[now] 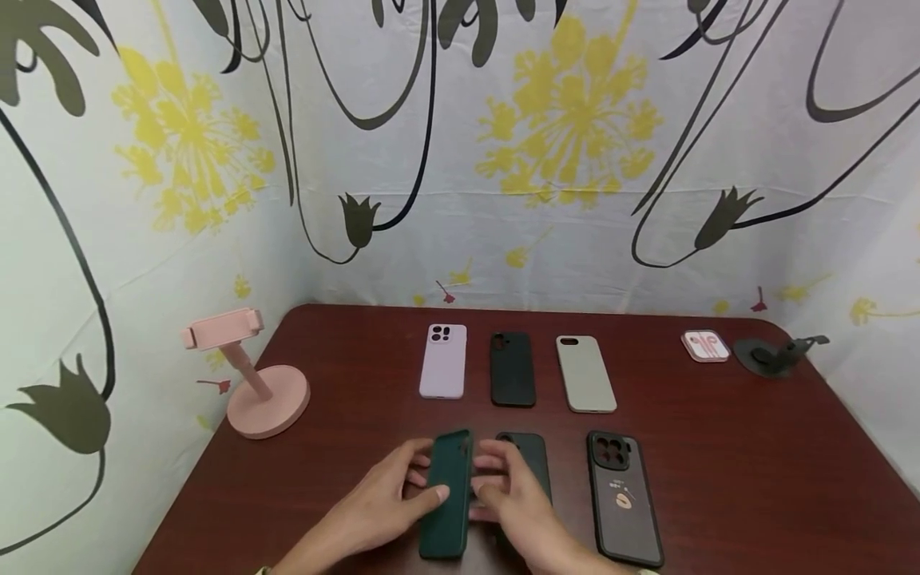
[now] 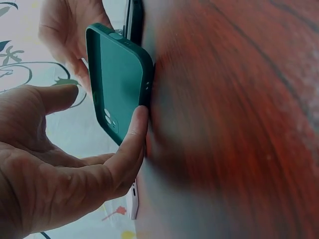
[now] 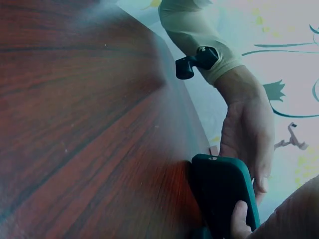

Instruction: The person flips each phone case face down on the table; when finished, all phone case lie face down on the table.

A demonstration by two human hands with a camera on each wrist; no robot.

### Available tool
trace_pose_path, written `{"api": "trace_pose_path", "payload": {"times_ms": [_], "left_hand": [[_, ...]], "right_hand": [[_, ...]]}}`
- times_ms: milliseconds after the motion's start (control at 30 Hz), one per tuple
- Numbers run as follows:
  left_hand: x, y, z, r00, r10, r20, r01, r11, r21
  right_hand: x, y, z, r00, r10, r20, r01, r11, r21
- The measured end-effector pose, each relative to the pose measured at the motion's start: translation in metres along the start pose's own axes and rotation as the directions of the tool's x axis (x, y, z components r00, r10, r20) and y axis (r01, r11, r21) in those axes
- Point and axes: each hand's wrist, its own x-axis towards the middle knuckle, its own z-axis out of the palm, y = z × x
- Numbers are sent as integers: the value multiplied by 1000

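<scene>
A dark green phone case (image 1: 447, 511) is tilted up over the table, its hollow inner side facing my left hand. My left hand (image 1: 384, 495) holds it with fingers bent along the lower edge. In the left wrist view the left thumb (image 2: 62, 97) stands apart from the case (image 2: 122, 69). On the other side is my right hand (image 1: 521, 503), its fingers spread beside the case. A digit (image 3: 239, 216) of that hand touches the back of the case (image 3: 219, 186) in the right wrist view. Another dark phone case (image 1: 535, 459) lies partly hidden behind the right hand.
Behind the hands lie a lilac case (image 1: 442, 367), a black case (image 1: 513, 371) and a pale grey case (image 1: 588, 375). A dark-framed case (image 1: 627, 503) lies at right. A pink phone stand (image 1: 269, 403), a square box (image 1: 706, 346) and a dark stand (image 1: 772, 358) are farther out.
</scene>
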Motion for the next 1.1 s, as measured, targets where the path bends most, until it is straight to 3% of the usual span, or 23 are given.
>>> {"api": "trace_pose_path", "payload": {"times_ms": [200,467,600,867,1100], "left_hand": [[3,6,2,1000,-24,7,24,1000,-16],[4,8,5,1000,-3,20,3,1000,-14],[1,9,0,1000,20,17,-20,999,-31],[-5,10,-9,997,25,71,-11,983,-182],[-9,8,-19,995,14,96,26,917,-398]], "right_hand": [[0,-2,1,1000,2,6,-2,1000,12],[-4,-7,15,1000,-21,-19,21,999,30],[-1,-6,22,999,-39,10,39,999,26],[13,-1,26,999,-4,39,4,1000,-6],[18,3,26,999,23,49,-19,996,-90]]}}
